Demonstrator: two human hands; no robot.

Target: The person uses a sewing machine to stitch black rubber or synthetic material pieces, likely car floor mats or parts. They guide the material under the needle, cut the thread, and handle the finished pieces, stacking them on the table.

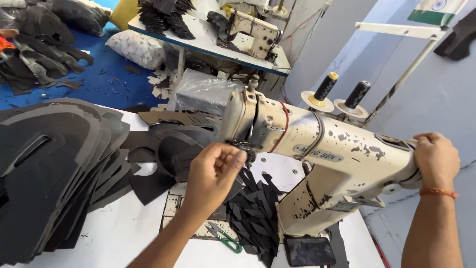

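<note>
A worn cream sewing machine (342,164) with chipped paint stands on a white table (119,233). My left hand (213,173) is pinched shut at the needle area (245,149), fingertips together as if on thread, though the thread is too fine to see. My right hand (436,159), an orange band at its wrist, grips the handwheel end of the machine on the right. Under the needle lies a heap of small black cut pieces (255,213).
A tall stack of large black shaped pieces (49,168) fills the table's left. Green-handled thread snips (225,239) and a dark phone (310,250) lie near the front. Two black thread cones (342,92) stand behind the machine. A second sewing machine (253,32) sits on the far table.
</note>
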